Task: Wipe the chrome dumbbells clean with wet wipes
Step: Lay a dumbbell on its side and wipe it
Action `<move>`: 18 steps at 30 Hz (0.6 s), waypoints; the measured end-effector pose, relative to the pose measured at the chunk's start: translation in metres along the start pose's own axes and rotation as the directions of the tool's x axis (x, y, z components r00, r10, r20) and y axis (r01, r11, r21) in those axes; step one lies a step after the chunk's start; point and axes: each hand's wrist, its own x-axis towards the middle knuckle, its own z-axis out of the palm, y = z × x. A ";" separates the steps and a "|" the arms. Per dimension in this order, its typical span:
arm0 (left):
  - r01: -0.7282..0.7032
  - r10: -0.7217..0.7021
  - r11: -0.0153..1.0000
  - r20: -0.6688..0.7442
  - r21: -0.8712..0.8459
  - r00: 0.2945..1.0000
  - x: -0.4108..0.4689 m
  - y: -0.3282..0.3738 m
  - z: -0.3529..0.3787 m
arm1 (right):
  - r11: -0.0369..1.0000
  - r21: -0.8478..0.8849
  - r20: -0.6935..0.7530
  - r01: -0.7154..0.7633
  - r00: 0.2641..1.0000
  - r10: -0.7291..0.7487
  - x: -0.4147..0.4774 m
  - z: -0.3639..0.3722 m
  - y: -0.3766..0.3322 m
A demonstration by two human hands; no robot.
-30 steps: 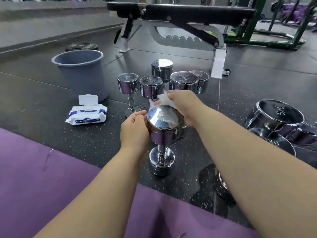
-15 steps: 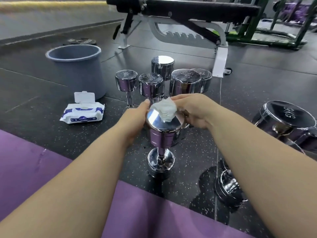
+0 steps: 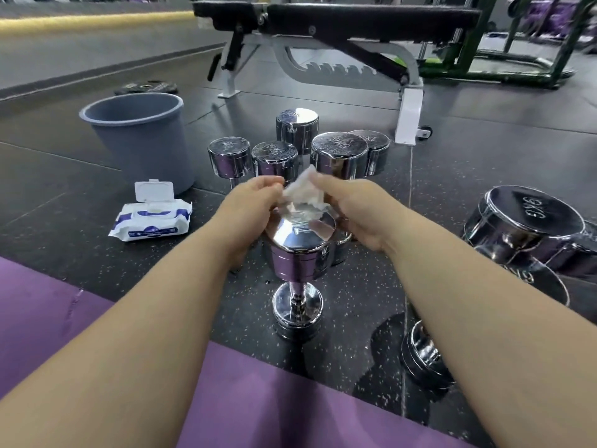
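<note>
An upright chrome dumbbell (image 3: 298, 244) stands at the centre of the frame, just beyond a purple mat (image 3: 48, 318). Over its top face the left hand (image 3: 255, 205) and right hand (image 3: 352, 208) each pinch one side of a crumpled white wet wipe (image 3: 303, 195) with curled fingers. Five more chrome dumbbells (image 3: 339, 156) stand behind. At left lies a white-and-blue pack of wipes (image 3: 151, 221), its lid up.

Crumpled wet wipe (image 3: 305, 197) between left hand (image 3: 255, 205) and right hand (image 3: 355, 208), atop the upright chrome dumbbell (image 3: 297, 250).
</note>
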 end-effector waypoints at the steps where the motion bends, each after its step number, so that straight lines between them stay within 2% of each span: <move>1: 0.021 -0.023 0.996 -0.027 -0.081 0.999 0.000 -0.002 -0.001 | 1.000 -0.023 -0.017 -0.010 1.000 0.010 0.005 0.003 -0.003; 4: 0.086 -0.097 0.979 -0.054 -0.185 0.994 -0.001 -0.017 -0.005 | 0.990 0.054 -0.057 -0.133 0.989 0.136 0.015 0.010 -0.004; 6: 0.105 -0.126 0.970 -0.081 -0.218 0.989 -0.003 -0.024 -0.004 | 0.967 0.164 -0.016 -0.194 0.980 0.199 0.015 0.013 0.002; 9: 0.134 -0.159 0.967 -0.101 -0.218 0.982 -0.004 -0.026 -0.001 | 0.910 0.322 0.130 -0.261 0.964 0.230 0.014 0.017 0.018; 11: 0.142 -0.165 0.966 -0.092 -0.216 0.982 -0.003 -0.028 0.002 | 0.873 0.400 0.113 -0.279 0.960 0.255 0.017 0.016 0.031; 15: 0.113 -0.161 0.966 -0.199 -0.234 0.967 -0.001 -0.040 0.001 | 0.850 0.515 -0.057 -0.112 0.985 0.165 -0.008 0.019 0.053; 18: 0.164 -0.281 0.912 -0.280 -0.376 0.918 -0.006 -0.051 -0.005 | 0.831 0.553 -0.131 0.067 0.991 0.007 -0.053 0.041 0.065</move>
